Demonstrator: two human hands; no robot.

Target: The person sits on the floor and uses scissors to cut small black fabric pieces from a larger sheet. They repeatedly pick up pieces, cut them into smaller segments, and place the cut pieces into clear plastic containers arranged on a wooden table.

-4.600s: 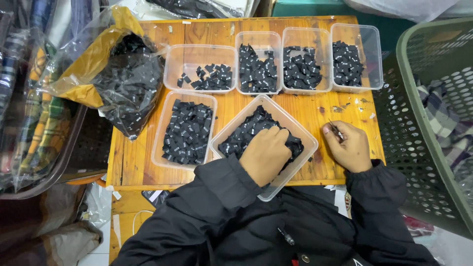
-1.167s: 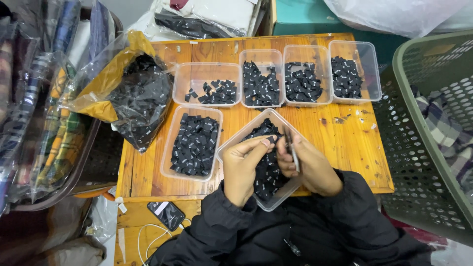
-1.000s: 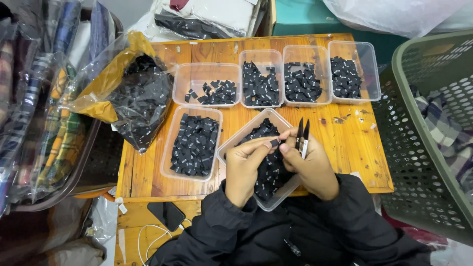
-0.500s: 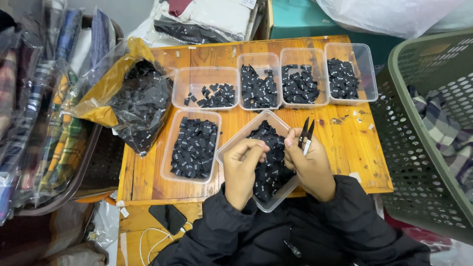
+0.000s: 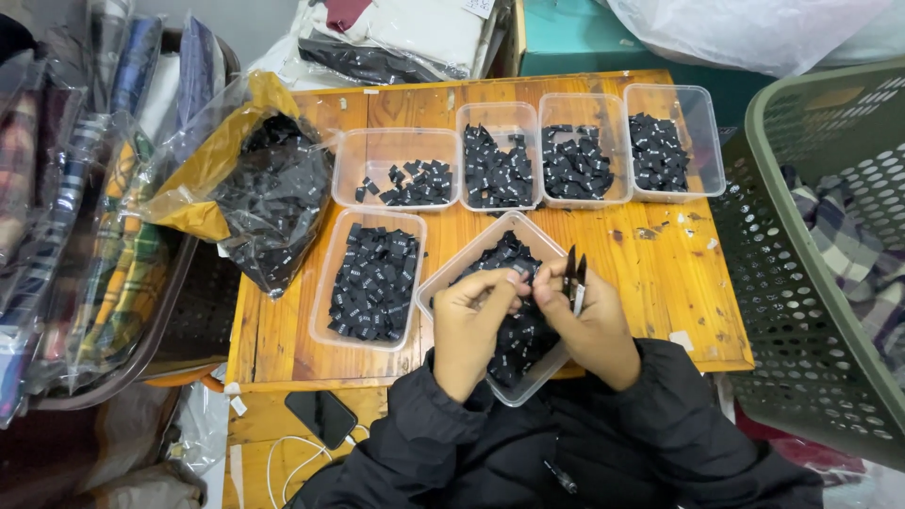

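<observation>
My left hand and my right hand meet over a clear plastic tray full of small black fabric labels, set at an angle on the wooden table. My right hand grips small black thread snips, blades pointing up. The fingertips of both hands pinch one small black label between them. My dark jacket sleeves cover both forearms.
Another tray of black labels lies to the left, with several more trays along the far edge. An open plastic bag of labels lies at the left. A green mesh basket stands right. A phone rests below the table.
My hands came together over the angled tray, lifting a label. The snips swung from lying down in my right hand to pointing up. The view shifted slightly.
</observation>
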